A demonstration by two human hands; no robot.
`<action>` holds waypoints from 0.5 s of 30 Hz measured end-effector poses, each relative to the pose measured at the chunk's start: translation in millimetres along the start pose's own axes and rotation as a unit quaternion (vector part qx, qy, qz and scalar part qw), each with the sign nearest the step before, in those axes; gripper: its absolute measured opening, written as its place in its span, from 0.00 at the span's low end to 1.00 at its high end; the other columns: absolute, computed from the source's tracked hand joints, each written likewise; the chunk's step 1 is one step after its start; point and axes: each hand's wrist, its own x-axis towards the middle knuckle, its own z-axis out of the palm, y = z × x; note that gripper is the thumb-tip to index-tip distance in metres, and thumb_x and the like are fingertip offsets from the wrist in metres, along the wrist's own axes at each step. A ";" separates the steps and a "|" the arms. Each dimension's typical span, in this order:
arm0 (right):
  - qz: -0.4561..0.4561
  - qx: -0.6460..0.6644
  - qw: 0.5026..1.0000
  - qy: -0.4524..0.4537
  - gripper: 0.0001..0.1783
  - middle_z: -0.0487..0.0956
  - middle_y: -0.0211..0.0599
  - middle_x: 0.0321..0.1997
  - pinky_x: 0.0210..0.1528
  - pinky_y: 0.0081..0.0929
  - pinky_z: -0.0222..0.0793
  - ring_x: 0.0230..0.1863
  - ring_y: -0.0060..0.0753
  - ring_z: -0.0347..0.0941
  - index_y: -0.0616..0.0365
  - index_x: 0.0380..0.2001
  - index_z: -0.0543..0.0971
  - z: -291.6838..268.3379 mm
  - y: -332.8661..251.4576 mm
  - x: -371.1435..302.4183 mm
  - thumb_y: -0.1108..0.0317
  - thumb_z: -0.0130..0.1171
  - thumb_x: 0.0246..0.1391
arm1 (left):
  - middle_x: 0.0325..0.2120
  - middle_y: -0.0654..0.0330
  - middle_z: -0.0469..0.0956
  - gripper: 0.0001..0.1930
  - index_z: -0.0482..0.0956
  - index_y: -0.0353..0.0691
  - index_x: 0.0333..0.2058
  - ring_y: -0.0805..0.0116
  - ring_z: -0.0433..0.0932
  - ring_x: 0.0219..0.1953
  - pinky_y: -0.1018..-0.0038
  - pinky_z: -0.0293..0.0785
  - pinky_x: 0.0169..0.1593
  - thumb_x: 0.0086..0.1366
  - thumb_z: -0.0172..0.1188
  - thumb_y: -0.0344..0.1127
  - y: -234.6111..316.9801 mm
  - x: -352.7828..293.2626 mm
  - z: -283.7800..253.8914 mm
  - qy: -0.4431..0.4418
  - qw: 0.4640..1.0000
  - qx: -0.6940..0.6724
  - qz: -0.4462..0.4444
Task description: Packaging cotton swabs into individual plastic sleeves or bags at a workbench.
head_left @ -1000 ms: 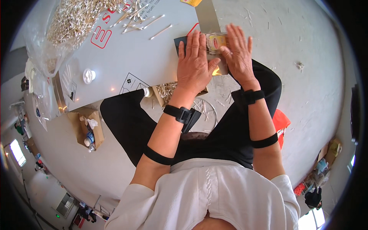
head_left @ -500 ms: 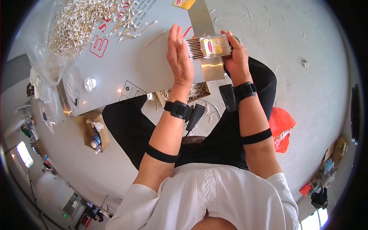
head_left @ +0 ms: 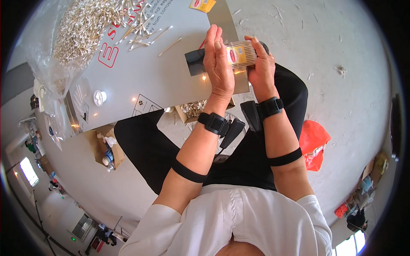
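Note:
Above the table's right edge, my right hand [head_left: 262, 67] is closed round the right end of a clear pack of cotton swabs [head_left: 248, 55] with a yellow and red label. My left hand [head_left: 219, 64] stands upright at the pack's left end, its fingers straight and together, the palm facing the pack. It hides that end, so whether the palm presses on it I cannot tell. Just left of this hand shows a dark rectangular piece [head_left: 195, 63]. Several loose cotton swabs [head_left: 162, 36] lie on the table to the left.
A large heap of swabs [head_left: 79, 36] fills a clear bag at the table's [head_left: 128, 81] far left. A small white cup [head_left: 100, 97] and a yellow label card [head_left: 203, 4] lie on the table. Below are an open box of swabs [head_left: 192, 110], a carton [head_left: 104, 147] and a red bag [head_left: 314, 145].
My left hand has moved right and turned more edge-on, covering the pack's left end. The dark piece beside it has come into view. My right hand has shifted slightly right.

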 end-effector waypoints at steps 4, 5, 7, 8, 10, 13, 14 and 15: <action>-0.009 0.003 1.000 -0.001 0.15 0.81 0.34 0.39 0.42 0.27 0.75 0.39 0.27 0.77 0.65 0.43 0.83 -5.0 -1.6 -0.5 0.65 0.64 0.58 | 0.67 0.45 0.59 0.33 0.59 0.29 0.65 0.54 0.58 0.69 0.58 0.50 0.72 0.75 0.46 0.52 5.2 3.0 -8.7 0.007 1.000 -0.025 0.008; -0.046 0.000 0.999 0.014 0.15 0.81 0.33 0.40 0.44 0.25 0.74 0.41 0.26 0.77 0.65 0.45 0.82 -17.3 0.1 9.1 0.66 0.64 0.59 | 0.64 0.46 0.62 0.29 0.61 0.31 0.64 0.55 0.61 0.67 0.60 0.54 0.70 0.75 0.48 0.48 8.1 2.2 -12.3 0.021 0.999 0.011 0.022; -0.166 -0.060 0.984 0.032 0.16 0.81 0.32 0.40 0.47 0.22 0.70 0.42 0.23 0.75 0.67 0.45 0.80 -25.0 -4.9 9.3 0.66 0.65 0.59 | 0.59 0.49 0.69 0.23 0.65 0.34 0.62 0.59 0.67 0.63 0.64 0.61 0.66 0.74 0.52 0.39 13.7 0.0 -27.3 0.052 0.994 0.085 0.050; -0.237 -0.138 0.958 0.077 0.15 0.80 0.33 0.39 0.45 0.22 0.70 0.40 0.23 0.74 0.65 0.46 0.80 -19.1 -6.4 2.6 0.68 0.64 0.59 | 0.59 0.49 0.69 0.23 0.65 0.34 0.62 0.59 0.67 0.63 0.64 0.61 0.66 0.74 0.52 0.39 19.8 0.9 -42.8 0.059 0.992 0.092 0.059; -0.452 -0.433 0.763 0.164 0.12 0.79 0.32 0.37 0.42 0.22 0.69 0.36 0.22 0.72 0.62 0.45 0.80 -14.5 -20.6 -8.8 0.72 0.63 0.58 | 0.56 0.52 0.74 0.18 0.72 0.34 0.56 0.61 0.71 0.60 0.65 0.64 0.64 0.71 0.56 0.34 38.7 5.3 -78.1 0.057 0.966 0.240 0.072; -0.473 -0.427 0.771 -0.008 0.11 0.78 0.31 0.38 0.38 0.23 0.69 0.33 0.23 0.70 0.60 0.44 0.80 7.0 -23.2 -27.8 0.75 0.62 0.57 | 0.47 0.55 0.77 0.14 0.75 0.36 0.49 0.59 0.74 0.52 0.64 0.69 0.57 0.64 0.58 0.26 57.6 18.5 -121.7 0.093 0.908 0.395 0.100; -0.445 -0.420 0.788 -0.062 0.11 0.77 0.29 0.37 0.36 0.22 0.69 0.30 0.24 0.69 0.60 0.42 0.80 11.6 -15.3 -28.9 0.78 0.62 0.55 | 0.43 0.56 0.77 0.15 0.75 0.37 0.48 0.55 0.72 0.52 0.62 0.69 0.56 0.62 0.58 0.24 61.0 24.7 -133.9 0.098 0.869 0.474 0.099; -0.411 -0.459 0.779 -0.118 0.11 0.77 0.31 0.37 0.35 0.22 0.69 0.30 0.25 0.71 0.60 0.42 0.80 21.5 -10.6 -36.4 0.78 0.63 0.53 | 0.43 0.56 0.77 0.15 0.75 0.37 0.48 0.55 0.72 0.52 0.62 0.69 0.56 0.62 0.58 0.24 65.5 31.4 -145.3 0.102 0.868 0.475 0.101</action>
